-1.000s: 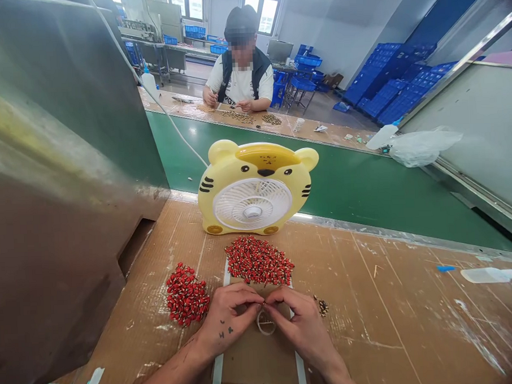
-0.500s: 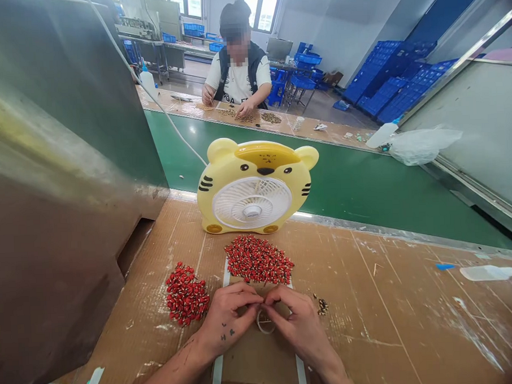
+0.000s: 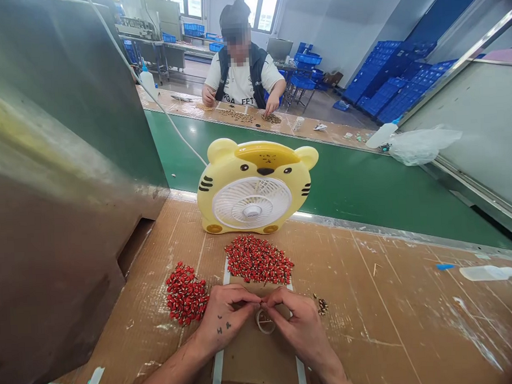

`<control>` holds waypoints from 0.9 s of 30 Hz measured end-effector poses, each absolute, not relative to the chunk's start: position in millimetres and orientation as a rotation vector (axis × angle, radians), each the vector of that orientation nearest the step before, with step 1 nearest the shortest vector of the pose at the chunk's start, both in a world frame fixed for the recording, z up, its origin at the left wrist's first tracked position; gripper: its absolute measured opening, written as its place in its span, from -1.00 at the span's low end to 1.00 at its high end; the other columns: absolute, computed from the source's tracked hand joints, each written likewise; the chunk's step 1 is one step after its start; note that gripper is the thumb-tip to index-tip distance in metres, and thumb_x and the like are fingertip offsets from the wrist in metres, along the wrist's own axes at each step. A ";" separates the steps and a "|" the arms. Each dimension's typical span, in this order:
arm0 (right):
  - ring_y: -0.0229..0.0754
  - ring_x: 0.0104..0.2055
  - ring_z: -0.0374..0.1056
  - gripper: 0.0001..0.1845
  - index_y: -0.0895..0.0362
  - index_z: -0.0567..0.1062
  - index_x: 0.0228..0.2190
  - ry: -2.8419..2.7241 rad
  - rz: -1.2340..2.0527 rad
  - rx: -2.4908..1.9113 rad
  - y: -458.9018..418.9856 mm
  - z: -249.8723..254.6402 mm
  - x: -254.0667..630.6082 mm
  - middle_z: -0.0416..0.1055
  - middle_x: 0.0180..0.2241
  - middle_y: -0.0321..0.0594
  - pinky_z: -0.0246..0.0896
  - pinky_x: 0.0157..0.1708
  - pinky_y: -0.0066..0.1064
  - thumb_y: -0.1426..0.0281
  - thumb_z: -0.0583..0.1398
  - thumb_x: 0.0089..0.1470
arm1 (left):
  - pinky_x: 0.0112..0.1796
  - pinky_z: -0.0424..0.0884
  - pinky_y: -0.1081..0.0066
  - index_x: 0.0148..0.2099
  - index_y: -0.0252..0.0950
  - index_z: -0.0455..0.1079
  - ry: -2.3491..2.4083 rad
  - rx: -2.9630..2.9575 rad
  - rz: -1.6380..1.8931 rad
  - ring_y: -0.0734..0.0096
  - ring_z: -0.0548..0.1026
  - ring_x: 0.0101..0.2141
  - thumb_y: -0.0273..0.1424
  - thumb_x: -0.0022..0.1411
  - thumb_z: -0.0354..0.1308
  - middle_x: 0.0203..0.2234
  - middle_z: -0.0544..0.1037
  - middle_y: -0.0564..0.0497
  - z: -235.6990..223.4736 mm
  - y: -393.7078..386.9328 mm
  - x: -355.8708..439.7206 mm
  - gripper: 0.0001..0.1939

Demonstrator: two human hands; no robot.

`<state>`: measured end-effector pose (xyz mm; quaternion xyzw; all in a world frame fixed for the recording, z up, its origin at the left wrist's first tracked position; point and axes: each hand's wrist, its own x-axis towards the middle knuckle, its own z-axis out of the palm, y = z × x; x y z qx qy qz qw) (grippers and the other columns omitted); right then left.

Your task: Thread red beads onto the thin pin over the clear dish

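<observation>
Tiny piece [image 3: 261,300] pinched between fingers [image 3: 243,295] of left hand [image 3: 223,318] and right hand [image 3: 300,326].

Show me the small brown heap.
Head view: the small brown heap sits on the cardboard just right of the right hand, below the larger red pile.

A yellow tiger fan [image 3: 206,208] with black cheek stripes (white grille) behind red-and-gold trinkets [image 3: 259,260] on brown cardboard [image 3: 372,323]

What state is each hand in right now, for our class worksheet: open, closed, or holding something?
Left hand: closed, pinching a small piece, too small to identify.
Right hand: closed, pinching the same piece.
</observation>
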<state>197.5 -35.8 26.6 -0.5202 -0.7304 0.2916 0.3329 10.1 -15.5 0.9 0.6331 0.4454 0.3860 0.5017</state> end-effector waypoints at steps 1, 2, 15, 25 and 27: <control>-0.20 -0.42 0.47 -0.83 0.07 0.47 -0.46 -1.922 0.739 -1.345 -35.1 25.2 196.5 0.54 -0.47 -0.27 0.32 -0.38 -0.45 0.47 0.16 0.17 | -0.46 0.34 0.47 -0.30 -0.22 0.68 1.081 1.530 0.929 0.36 0.52 -0.50 -0.48 0.16 0.25 -0.52 0.64 -0.03 0.6 -15.1 9.6 -0.84; -0.20 -0.43 0.46 -0.82 0.07 0.46 -0.46 -1.939 0.717 -1.338 -34.4 23.7 195.5 0.53 -0.47 -0.27 0.31 -0.39 -0.45 0.48 0.15 0.16 | -0.47 0.34 0.47 -0.29 -0.22 0.68 1.086 1.534 0.925 0.37 0.52 -0.51 -0.49 0.15 0.25 -0.52 0.64 -0.03 0.2 -14.5 9.0 -0.83; -0.13 -0.35 0.46 -0.85 0.09 0.50 -0.37 -1.974 0.513 -1.472 5.7 23.7 210.9 0.54 -0.38 -0.20 0.35 -0.31 -0.35 0.43 0.13 0.18 | -0.32 0.46 0.44 -0.01 -0.25 0.53 1.299 1.684 0.948 0.38 0.54 -0.36 -0.43 0.24 0.15 -0.20 0.61 -0.09 13.0 1.5 -15.0 -0.72; -0.09 -0.30 0.47 -0.83 0.06 0.53 -0.31 -1.924 0.558 -1.440 -5.6 18.8 235.9 0.55 -0.31 -0.18 0.35 -0.29 -0.31 0.32 0.13 0.23 | -0.19 0.32 0.30 -0.18 -0.25 0.53 1.533 2.283 0.280 0.19 0.47 -0.24 -0.43 0.35 0.01 -0.29 0.57 -0.10 36.1 6.1 -85.7 -0.76; -0.12 -0.35 0.45 -0.84 0.05 0.53 -0.32 -1.959 0.660 -1.432 -19.2 20.8 236.1 0.54 -0.36 -0.23 0.33 -0.33 -0.34 0.32 0.15 0.24 | -0.20 0.30 0.31 -0.20 -0.25 0.53 1.514 2.328 0.196 0.18 0.46 -0.23 -0.43 0.35 0.01 -0.30 0.57 -0.11 35.3 6.7 -79.6 -0.76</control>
